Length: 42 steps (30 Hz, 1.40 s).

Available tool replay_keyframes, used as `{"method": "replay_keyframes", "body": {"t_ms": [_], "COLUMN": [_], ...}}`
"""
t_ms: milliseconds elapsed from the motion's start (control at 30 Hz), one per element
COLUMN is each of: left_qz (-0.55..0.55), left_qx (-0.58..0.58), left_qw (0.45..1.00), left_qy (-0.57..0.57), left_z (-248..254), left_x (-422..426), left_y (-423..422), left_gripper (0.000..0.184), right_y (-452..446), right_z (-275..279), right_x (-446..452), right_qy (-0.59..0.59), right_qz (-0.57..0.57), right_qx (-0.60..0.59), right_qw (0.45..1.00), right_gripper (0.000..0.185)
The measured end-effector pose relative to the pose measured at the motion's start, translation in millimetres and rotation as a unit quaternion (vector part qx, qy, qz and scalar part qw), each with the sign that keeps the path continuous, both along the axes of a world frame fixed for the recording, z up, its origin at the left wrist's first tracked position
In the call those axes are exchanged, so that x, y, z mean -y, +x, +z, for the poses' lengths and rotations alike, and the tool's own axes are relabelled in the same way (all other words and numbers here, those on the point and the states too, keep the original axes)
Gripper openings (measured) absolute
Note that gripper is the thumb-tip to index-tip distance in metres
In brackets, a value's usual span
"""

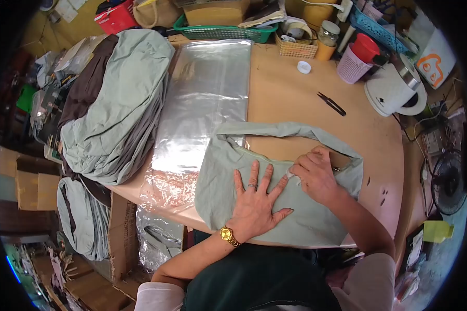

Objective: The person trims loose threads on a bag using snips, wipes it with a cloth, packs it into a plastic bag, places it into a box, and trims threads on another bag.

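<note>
A pale green fabric shoulder bag (316, 217) lies flat on the table in front of me, its wide strap looped away from me. My left hand (257, 205), with a ring and a gold watch at the wrist, presses flat on the bag's front with fingers spread. Close beside it, my right hand (314, 176) is closed near the bag's zipped top edge. From its fingertips pokes a small white piece (291, 175), soft-looking, resting against the fabric; its exact kind is hard to make out.
Clear plastic sheets (207, 88) lie left of the bag, beside a tall pile of green and brown bags (124, 98). Black thread snips (331, 103), a white cap (304, 67), a lilac basket (353, 65) and a white kettle (392, 88) stand or lie beyond. A fan (449, 181) is at right.
</note>
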State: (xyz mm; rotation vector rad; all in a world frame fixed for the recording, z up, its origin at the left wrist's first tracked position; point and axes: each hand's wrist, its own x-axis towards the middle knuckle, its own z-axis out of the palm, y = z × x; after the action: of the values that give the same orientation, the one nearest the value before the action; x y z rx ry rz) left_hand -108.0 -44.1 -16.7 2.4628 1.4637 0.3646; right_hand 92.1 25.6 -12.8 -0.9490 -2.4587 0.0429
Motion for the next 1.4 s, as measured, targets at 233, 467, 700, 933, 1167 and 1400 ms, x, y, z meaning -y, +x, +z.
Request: {"method": "replay_keyframes", "body": {"t_ms": [233, 467, 700, 933, 1167, 1400], "left_qz": [-0.009, 0.019, 0.015, 0.018, 0.074, 0.151], "left_qx": [-0.012, -0.007, -0.019, -0.066, 0.021, 0.222], "left_qw": [1.000, 1.000, 1.000, 0.997, 0.997, 0.963], "left_qy": [-0.001, -0.010, -0.016, 0.019, -0.024, 0.024], "left_z": [-1, -1, 20, 10, 19, -4], "left_x": [-1, 2, -10, -8, -29, -58], "left_y": [1, 0, -8, -15, -14, -18], "left_gripper": [0.073, 0.072, 0.073, 0.074, 0.052, 0.016], "right_y": [-1, 4, 6, 10, -26, -21], "right_z": [1, 1, 5, 34, 15, -2], "right_x": [-5, 4, -29, -91, -31, -25], "right_qy": [0.007, 0.021, -0.204, -0.050, -0.140, -0.274], "right_qz": [-0.026, 0.006, -0.096, -0.218, -0.109, -0.081], "right_qx": [0.048, 0.043, -0.224, -0.317, -0.061, -0.082], "right_qw": [0.998, 0.999, 0.948, 0.922, 0.982, 0.955], "right_gripper": [0.010, 0.010, 0.010, 0.015, 0.011, 0.018]}}
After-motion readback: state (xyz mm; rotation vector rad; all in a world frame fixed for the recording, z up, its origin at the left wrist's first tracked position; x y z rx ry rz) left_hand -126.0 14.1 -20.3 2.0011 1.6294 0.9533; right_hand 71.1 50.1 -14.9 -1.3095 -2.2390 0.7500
